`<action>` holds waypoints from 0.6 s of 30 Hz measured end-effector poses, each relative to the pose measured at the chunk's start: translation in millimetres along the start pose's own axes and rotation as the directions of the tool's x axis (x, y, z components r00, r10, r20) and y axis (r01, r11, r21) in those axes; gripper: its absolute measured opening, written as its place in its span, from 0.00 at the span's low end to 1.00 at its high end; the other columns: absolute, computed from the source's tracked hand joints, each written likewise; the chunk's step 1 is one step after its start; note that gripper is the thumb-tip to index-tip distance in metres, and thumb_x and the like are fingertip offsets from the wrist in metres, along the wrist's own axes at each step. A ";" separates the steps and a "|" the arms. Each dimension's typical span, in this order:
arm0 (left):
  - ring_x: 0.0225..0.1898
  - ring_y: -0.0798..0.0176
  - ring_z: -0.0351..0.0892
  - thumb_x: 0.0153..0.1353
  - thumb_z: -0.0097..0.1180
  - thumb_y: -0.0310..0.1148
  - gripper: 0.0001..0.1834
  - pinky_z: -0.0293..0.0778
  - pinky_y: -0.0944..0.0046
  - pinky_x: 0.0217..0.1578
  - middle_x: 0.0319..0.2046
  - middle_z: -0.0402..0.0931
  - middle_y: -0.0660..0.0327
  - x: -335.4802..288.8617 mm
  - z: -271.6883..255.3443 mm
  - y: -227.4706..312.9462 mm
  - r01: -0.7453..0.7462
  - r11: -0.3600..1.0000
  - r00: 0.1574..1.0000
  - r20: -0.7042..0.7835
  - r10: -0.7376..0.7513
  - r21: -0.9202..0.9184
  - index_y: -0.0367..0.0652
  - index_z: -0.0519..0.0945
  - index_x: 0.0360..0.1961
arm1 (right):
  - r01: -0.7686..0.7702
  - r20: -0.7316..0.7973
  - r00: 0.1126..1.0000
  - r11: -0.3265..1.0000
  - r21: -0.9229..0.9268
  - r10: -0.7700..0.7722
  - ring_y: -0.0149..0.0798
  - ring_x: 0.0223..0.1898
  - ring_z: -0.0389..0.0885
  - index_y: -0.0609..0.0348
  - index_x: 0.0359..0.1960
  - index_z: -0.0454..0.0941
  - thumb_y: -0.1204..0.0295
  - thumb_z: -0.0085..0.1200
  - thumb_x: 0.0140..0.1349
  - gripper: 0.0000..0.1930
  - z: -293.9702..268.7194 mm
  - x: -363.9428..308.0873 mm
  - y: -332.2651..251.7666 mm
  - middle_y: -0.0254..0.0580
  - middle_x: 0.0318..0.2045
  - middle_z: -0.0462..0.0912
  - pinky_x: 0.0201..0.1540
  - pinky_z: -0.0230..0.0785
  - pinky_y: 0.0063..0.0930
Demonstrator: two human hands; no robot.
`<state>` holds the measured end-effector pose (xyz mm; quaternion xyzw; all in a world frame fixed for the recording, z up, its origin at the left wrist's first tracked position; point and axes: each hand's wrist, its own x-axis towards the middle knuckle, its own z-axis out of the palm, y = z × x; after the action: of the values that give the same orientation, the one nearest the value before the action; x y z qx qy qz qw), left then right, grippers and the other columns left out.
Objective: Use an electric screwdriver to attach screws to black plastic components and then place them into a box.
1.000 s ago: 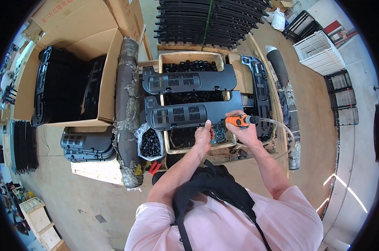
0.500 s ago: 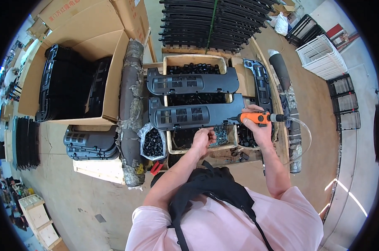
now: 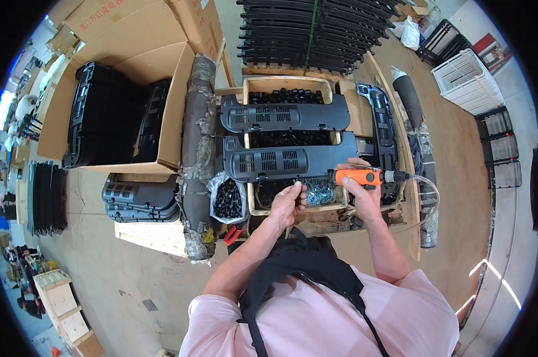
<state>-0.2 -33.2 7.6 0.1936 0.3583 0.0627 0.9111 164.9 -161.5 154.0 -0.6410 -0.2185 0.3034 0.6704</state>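
My right hand [image 3: 365,199] is wrapped round an orange power screwdriver [image 3: 358,177] with a clear hose at its back end. The tool lies level, its front end pointing left along the lower edge of the nearer black vented panel [image 3: 269,162]. My left hand [image 3: 287,205] is closed in a pinch at that same edge, beside its middle; whatever the fingertips hold is too small to make out. A second black vented panel [image 3: 281,117] lies parallel just beyond. Both rest across a wooden bin [image 3: 249,89]. Silver screws [image 3: 319,191] fill a compartment right of my left hand.
Left of the bin sit a bag of small black parts [image 3: 227,199], a padded post [image 3: 196,149] and a large carton [image 3: 168,137] of black panels. Another black part [image 3: 377,122] stands right of the bin. Red-handled pliers or cutters [image 3: 233,235] lie near the front.
The view has shifted, so the bench sits further right. Against the panel, the screwdriver has moved left and nearer me, and my left fingertips have come up to the panel's edge.
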 end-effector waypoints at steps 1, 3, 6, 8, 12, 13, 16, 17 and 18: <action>0.31 0.71 0.77 0.77 0.54 0.42 0.13 0.75 0.69 0.31 0.33 0.78 0.68 -1.6 -2.9 1.5 -0.021 0.999 1.000 0.006 0.021 -0.027 0.44 0.81 0.46 | -0.002 0.029 1.000 1.000 0.028 0.002 0.41 0.54 0.84 0.65 0.61 0.73 0.77 0.65 0.60 0.27 4.7 -0.1 1.4 0.53 0.52 0.85 0.62 0.76 0.39; 0.31 0.70 0.78 0.77 0.54 0.41 0.12 0.77 0.69 0.32 0.33 0.79 0.67 -5.8 -7.9 2.7 -0.051 0.997 0.999 0.008 0.051 -0.059 0.43 0.82 0.47 | -0.001 0.058 0.998 1.000 0.025 -0.001 0.41 0.54 0.84 0.65 0.62 0.73 0.77 0.66 0.60 0.27 11.9 0.2 6.7 0.53 0.53 0.85 0.62 0.76 0.39; 0.32 0.69 0.80 0.77 0.55 0.37 0.13 0.83 0.69 0.34 0.35 0.80 0.65 -16.5 -9.8 7.0 -0.104 0.981 0.995 -0.016 0.103 -0.163 0.40 0.82 0.51 | -0.029 0.098 0.995 0.997 0.078 0.021 0.46 0.57 0.83 0.64 0.61 0.72 0.79 0.64 0.60 0.27 24.8 -0.3 8.7 0.54 0.52 0.84 0.64 0.74 0.42; 0.35 0.66 0.83 0.77 0.54 0.32 0.12 0.86 0.67 0.40 0.37 0.81 0.62 -23.3 -12.6 10.6 -0.119 0.978 0.993 -0.046 0.113 -0.173 0.38 0.81 0.54 | -0.019 0.114 0.993 0.997 0.071 0.011 0.43 0.56 0.84 0.65 0.62 0.72 0.78 0.65 0.60 0.27 31.3 -0.1 9.5 0.53 0.53 0.85 0.63 0.75 0.40; 0.36 0.65 0.84 0.76 0.52 0.28 0.12 0.87 0.66 0.40 0.38 0.81 0.61 -28.4 -21.2 15.8 -0.156 0.957 0.988 -0.055 0.147 -0.246 0.37 0.80 0.56 | -0.026 0.135 0.991 0.998 0.052 0.019 0.41 0.54 0.84 0.65 0.62 0.73 0.78 0.65 0.60 0.27 43.2 -1.4 11.7 0.53 0.53 0.85 0.62 0.76 0.38; 0.36 0.64 0.84 0.76 0.52 0.27 0.12 0.87 0.66 0.40 0.38 0.81 0.60 -29.1 -23.6 16.9 -0.157 0.949 0.988 -0.047 0.150 -0.272 0.37 0.80 0.56 | -0.026 0.142 0.990 0.998 0.050 0.019 0.41 0.54 0.84 0.65 0.62 0.73 0.78 0.65 0.60 0.27 45.2 -2.1 12.6 0.53 0.53 0.85 0.62 0.76 0.38; 0.37 0.64 0.84 0.75 0.53 0.26 0.13 0.87 0.66 0.40 0.38 0.80 0.60 -31.6 -28.3 18.5 -0.163 0.938 0.987 -0.050 0.155 -0.307 0.37 0.80 0.57 | -0.020 0.157 0.987 0.999 0.051 0.012 0.41 0.55 0.84 0.65 0.62 0.73 0.78 0.65 0.60 0.27 49.9 -4.4 15.6 0.53 0.53 0.85 0.62 0.76 0.38; 0.37 0.64 0.83 0.75 0.54 0.27 0.13 0.87 0.66 0.40 0.37 0.80 0.60 -32.4 -29.0 19.3 -0.163 0.936 0.987 -0.060 0.152 -0.312 0.37 0.80 0.57 | -0.026 0.156 0.988 0.998 0.055 0.017 0.41 0.55 0.84 0.65 0.62 0.72 0.78 0.65 0.60 0.27 51.2 -5.1 17.1 0.53 0.53 0.85 0.61 0.76 0.37; 0.37 0.64 0.83 0.75 0.54 0.27 0.13 0.87 0.66 0.40 0.37 0.80 0.60 -32.8 -29.5 20.4 -0.165 0.935 0.986 -0.060 0.154 -0.314 0.37 0.80 0.57 | -0.032 0.154 0.988 0.998 0.059 0.022 0.41 0.55 0.84 0.65 0.62 0.72 0.79 0.65 0.60 0.27 52.4 -6.0 17.9 0.53 0.53 0.85 0.61 0.76 0.37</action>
<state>-43.8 -13.7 16.6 0.0717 0.3421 0.1968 0.9160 122.5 -127.6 141.2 -0.5977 -0.2513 0.3674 0.6668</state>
